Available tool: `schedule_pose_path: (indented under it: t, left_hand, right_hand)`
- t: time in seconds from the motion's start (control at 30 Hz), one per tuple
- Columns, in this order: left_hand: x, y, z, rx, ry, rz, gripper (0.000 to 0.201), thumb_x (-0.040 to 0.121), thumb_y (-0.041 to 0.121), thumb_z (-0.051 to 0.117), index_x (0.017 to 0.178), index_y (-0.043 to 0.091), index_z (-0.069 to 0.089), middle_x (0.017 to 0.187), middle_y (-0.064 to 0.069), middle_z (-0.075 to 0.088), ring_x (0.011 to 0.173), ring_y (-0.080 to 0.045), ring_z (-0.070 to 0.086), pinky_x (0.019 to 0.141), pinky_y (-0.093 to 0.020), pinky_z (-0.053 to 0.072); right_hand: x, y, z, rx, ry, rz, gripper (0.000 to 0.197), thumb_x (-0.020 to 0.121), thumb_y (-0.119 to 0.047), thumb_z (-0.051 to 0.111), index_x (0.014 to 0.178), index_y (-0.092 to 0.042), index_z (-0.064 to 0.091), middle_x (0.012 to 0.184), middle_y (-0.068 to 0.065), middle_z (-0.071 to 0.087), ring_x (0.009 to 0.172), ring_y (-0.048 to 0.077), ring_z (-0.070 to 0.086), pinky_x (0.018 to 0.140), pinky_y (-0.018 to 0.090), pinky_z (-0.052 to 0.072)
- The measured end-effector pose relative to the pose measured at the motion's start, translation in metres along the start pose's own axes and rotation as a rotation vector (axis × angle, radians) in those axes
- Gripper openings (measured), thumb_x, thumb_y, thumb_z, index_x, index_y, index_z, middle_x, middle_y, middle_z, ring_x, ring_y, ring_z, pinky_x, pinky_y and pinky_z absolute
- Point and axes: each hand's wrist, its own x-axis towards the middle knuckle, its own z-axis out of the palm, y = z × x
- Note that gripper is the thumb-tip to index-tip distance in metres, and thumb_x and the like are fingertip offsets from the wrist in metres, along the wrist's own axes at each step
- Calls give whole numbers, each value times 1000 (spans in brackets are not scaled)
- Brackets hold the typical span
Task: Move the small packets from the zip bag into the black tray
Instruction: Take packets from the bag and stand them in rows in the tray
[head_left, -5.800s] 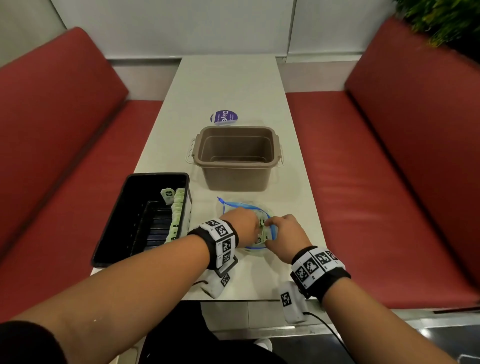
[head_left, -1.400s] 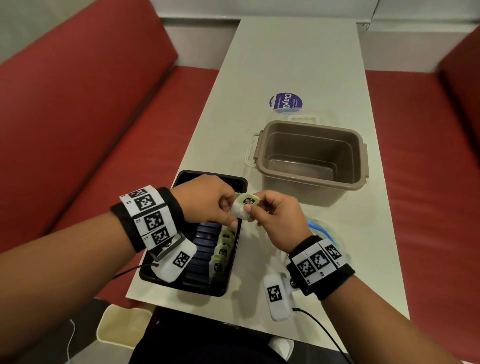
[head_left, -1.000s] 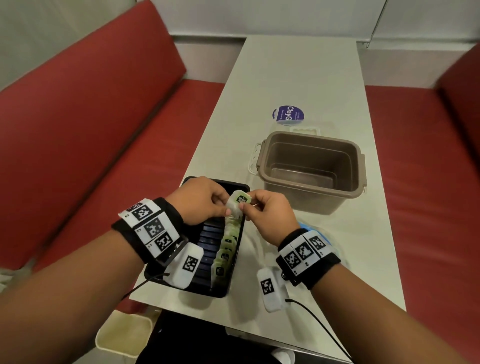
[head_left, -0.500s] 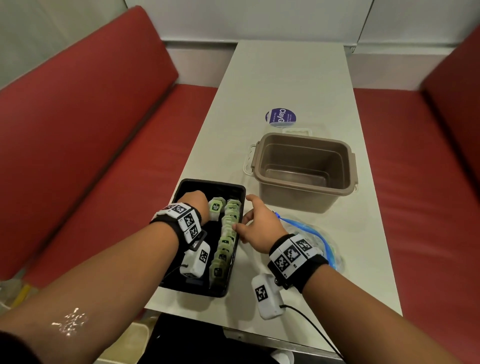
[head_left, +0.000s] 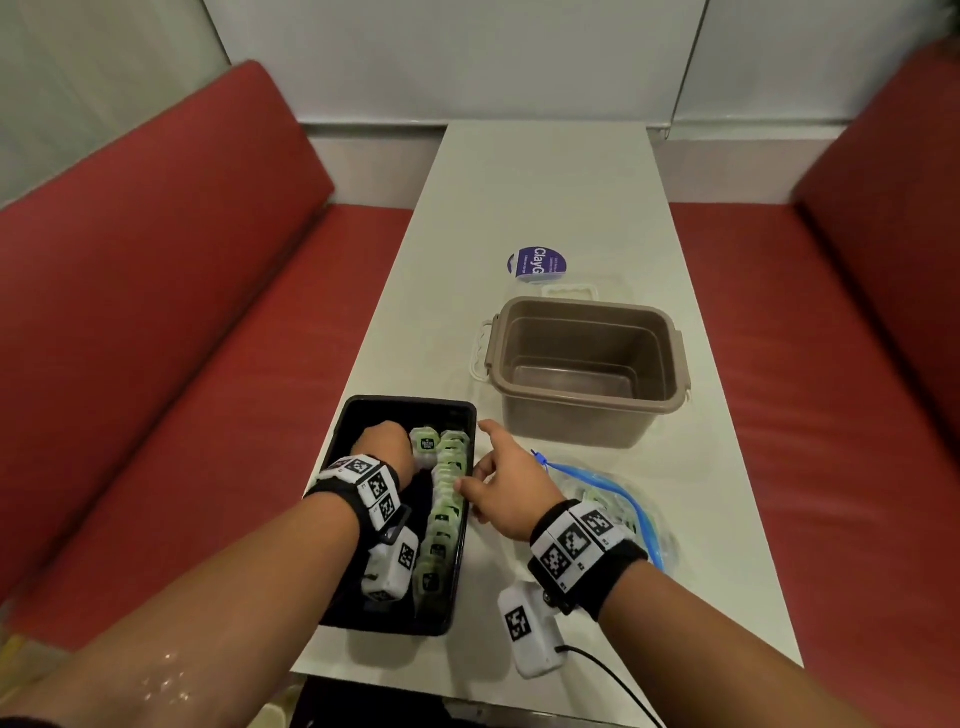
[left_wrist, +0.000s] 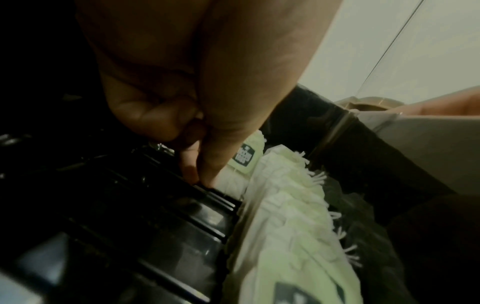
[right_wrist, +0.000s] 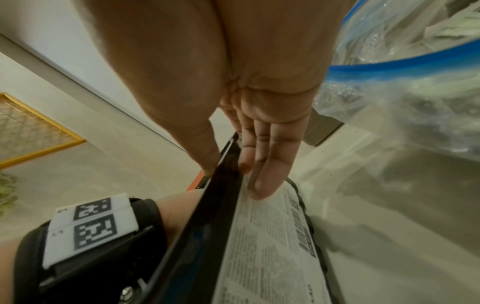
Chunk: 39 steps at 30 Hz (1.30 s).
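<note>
The black tray (head_left: 363, 415) lies at the table's near left, with a row of several pale green packets (head_left: 447, 499) standing along its right wall. My left hand (head_left: 410, 457) is inside the tray and pinches one green packet (head_left: 423, 442) upright beside the far end of that row. In the left wrist view the thumb and fingers (left_wrist: 207, 164) grip this packet (left_wrist: 245, 157) down at the ribbed tray floor (left_wrist: 155, 216). My right hand (head_left: 475, 467) rests at the tray's right rim, fingers (right_wrist: 262, 164) straight against the outer wall (right_wrist: 207, 216). The clear zip bag (head_left: 623, 519) with a blue zip lies right of it, with packets inside.
An empty brown tub (head_left: 587, 415) stands just beyond the tray and the bag. Behind it lies a clear lid with a purple sticker (head_left: 537, 265). Red benches (head_left: 156, 364) flank the narrow white table (head_left: 540, 182). A printed label (right_wrist: 272, 236) covers the tray's outer wall.
A second ago both hands held the packet above the tray. The left hand has lowered it into the tray; the right hand let go and moved to the tray's right rim.
</note>
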Motion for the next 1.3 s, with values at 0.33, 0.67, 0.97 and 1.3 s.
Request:
schedule_pose_path:
  t: [0.33,0.67,0.97,1.3]
  left_hand:
    - [-87,31,-52,-92,154,422,16,90,21,65,101,18,75,100,0,74,94,-20,67,89,-34,54]
    - [-151,126,28,35,-18,843,20,90,21,61,104,22,77,102,1,74,97,-20,65,88,-30,50]
    - [-146,150,89,39,-76,648,24,89,36,62,80,15,70,83,-2,71,77,-20,64,72,-32,54]
    - [-160,156,90,23,48,631,23,85,31,59,67,18,62,66,2,58,70,-21,61,62,-32,51]
  right_hand:
    - [-38,17,-62,-78,230,-61,19,94,-15,56,109,-25,63,87,-9,68,73,14,65,72,33,56]
    - [-111,68,-96,-668,145,155,24,88,-25,55,95,-27,77,94,0,74,92,25,65,74,28,49]
    - [-124,110,-95,-654,249,290,19,91,-28,61,103,-28,76,109,6,56,99,27,62,83,28,48]
    - [-123,120,-96,-514,313,224,19,86,-31,68,104,-27,73,111,3,58,98,21,61,77,23,40]
